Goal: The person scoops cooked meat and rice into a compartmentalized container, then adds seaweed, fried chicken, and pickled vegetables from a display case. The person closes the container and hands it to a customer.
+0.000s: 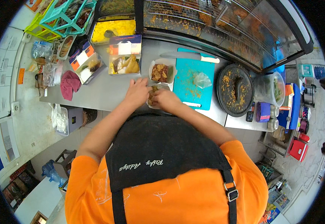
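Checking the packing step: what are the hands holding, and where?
Both hands, left hand and right hand, are on a small food container, one at each side; the exact grip cannot be told.

Teal cutting board (186,74) with a knife (192,56) sits mid-counter, dark stone mortar (235,89) at the right edge, maroon rag (70,84) near the left edge.

Left hand (137,91): palm down, fingers spread forward, bare forearm running back and down-left to orange sleeve. Right hand (167,99): knuckles up, fingers curled inward toward left hand, forearm angling back to the right. Hands close together, fingertips nearly meeting; grip state unclear for both.
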The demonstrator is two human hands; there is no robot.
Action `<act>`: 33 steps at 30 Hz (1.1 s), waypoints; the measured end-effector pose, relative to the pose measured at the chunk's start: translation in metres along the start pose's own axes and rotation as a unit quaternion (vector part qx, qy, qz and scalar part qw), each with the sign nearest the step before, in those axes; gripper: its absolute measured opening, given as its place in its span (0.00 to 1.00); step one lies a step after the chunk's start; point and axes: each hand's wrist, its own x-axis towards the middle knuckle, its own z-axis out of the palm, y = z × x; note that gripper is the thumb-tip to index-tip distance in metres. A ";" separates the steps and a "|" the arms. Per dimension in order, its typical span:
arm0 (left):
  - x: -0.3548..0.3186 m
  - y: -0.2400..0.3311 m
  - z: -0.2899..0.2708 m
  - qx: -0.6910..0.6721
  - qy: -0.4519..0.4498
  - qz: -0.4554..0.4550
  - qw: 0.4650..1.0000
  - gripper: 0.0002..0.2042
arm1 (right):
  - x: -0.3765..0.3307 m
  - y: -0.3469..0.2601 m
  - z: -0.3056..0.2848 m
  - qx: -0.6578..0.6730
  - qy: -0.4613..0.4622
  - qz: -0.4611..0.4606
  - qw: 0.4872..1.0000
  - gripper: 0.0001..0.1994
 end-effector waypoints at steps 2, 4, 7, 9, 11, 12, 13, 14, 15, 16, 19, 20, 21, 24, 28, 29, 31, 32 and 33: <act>-0.008 -0.005 -0.004 -0.078 0.037 -0.033 0.996 0.08 | -0.015 0.007 -0.021 0.087 0.123 -0.013 0.989 0.09; -0.016 -0.011 -0.007 -0.186 0.048 -0.095 0.977 0.10 | -0.036 0.015 -0.042 0.216 0.202 0.120 0.948 0.09; -0.022 -0.009 -0.001 -0.288 -0.012 -0.181 0.940 0.16 | -0.061 0.052 -0.076 0.113 0.239 0.245 0.933 0.13; -0.023 -0.004 0.008 -0.302 -0.044 -0.201 0.931 0.18 | -0.067 0.068 -0.086 0.106 0.218 0.294 0.924 0.17; -0.021 0.002 0.018 -0.288 -0.046 -0.191 0.937 0.20 | -0.068 0.075 -0.092 0.074 0.151 0.340 0.925 0.22; -0.023 0.002 0.021 -0.280 -0.031 -0.194 0.940 0.20 | -0.067 0.073 -0.092 0.066 0.190 0.272 0.941 0.23; -0.025 0.001 0.023 -0.274 -0.023 -0.199 0.941 0.20 | -0.064 0.068 -0.090 0.059 0.213 0.228 0.948 0.24; -0.026 0.000 0.023 -0.268 -0.015 -0.205 0.941 0.20 | -0.061 0.061 -0.089 0.060 0.219 0.220 0.949 0.25; -0.029 -0.003 0.023 -0.261 -0.014 -0.209 0.942 0.19 | -0.059 0.050 -0.085 0.073 0.203 0.179 0.960 0.23; -0.032 -0.006 0.021 -0.254 -0.016 -0.212 0.944 0.19 | -0.052 0.037 -0.079 0.085 0.175 0.137 0.971 0.20; -0.038 -0.013 0.015 -0.247 -0.014 -0.212 0.945 0.19 | -0.017 0.006 -0.052 0.089 0.053 -0.049 0.993 0.12; -0.038 -0.015 0.014 -0.249 -0.007 -0.208 0.946 0.18 | -0.004 -0.002 -0.041 0.021 -0.003 -0.067 0.998 0.10; -0.039 -0.016 0.012 -0.250 -0.005 -0.210 0.945 0.18 | 0.008 -0.009 -0.029 -0.040 -0.041 -0.103 0.993 0.09; -0.039 -0.016 0.012 -0.251 0.007 -0.209 0.945 0.18 | 0.038 -0.016 -0.003 -0.145 -0.292 -0.064 0.943 0.10; -0.042 -0.015 0.016 -0.239 0.020 -0.214 0.947 0.18 | 0.048 -0.010 0.004 -0.161 -0.330 -0.099 0.925 0.17; -0.043 -0.015 0.017 -0.242 0.025 -0.211 0.947 0.17 | 0.047 -0.008 0.001 -0.173 -0.335 -0.121 0.918 0.18; -0.044 -0.016 0.018 -0.247 0.025 -0.214 0.945 0.17 | 0.047 -0.007 -0.004 -0.179 -0.348 -0.137 0.910 0.21; -0.044 -0.016 0.018 -0.251 0.027 -0.213 0.944 0.17 | 0.048 -0.008 -0.006 -0.173 -0.355 -0.129 0.910 0.22; -0.045 -0.016 0.017 -0.252 0.028 -0.214 0.943 0.17 | 0.049 -0.011 -0.008 -0.173 -0.368 -0.118 0.906 0.22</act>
